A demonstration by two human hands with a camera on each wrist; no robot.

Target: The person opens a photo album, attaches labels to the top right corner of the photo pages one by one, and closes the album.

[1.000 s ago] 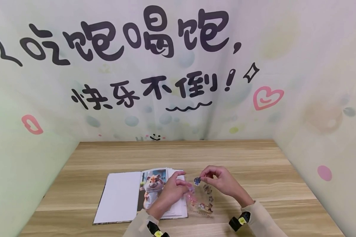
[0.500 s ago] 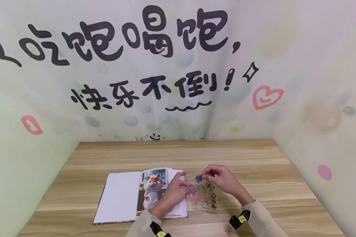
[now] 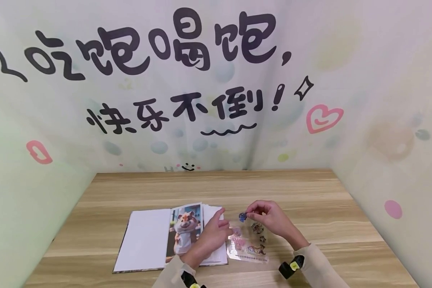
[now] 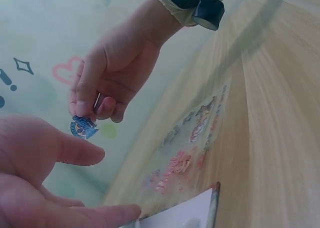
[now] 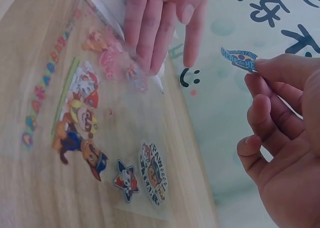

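Between thumb and index finger my right hand (image 3: pixel 271 217) pinches a small blue badge-shaped sticker (image 3: pixel 243 217), held up above the table. The right wrist view shows the sticker (image 5: pixel 240 59) edged in dark blue with tiny lettering. Below it a clear sticker sheet (image 3: pixel 249 238) lies beside the book, bearing cartoon dogs, a star, a round badge and pink designs. My left hand (image 3: pixel 212 234) hovers over the book's right side with fingers extended, close to the sheet's left edge. Nothing is between its fingers in the left wrist view; whether the fingertips touch the sheet, I cannot tell.
An open book (image 3: pixel 144 240) with white pages lies left of the sheet. A hamster picture (image 3: pixel 186 228) shows on its inner page, partly behind my left forearm. The wooden table (image 3: pixel 295 184) meets a printed curtain wall (image 3: pixel 216 152) at the back.
The sticker has risen slightly to the right with my right hand. The clear sheet, close to my left fingers before, has shifted right and lies flatter, with my left fingers drawn back from it.
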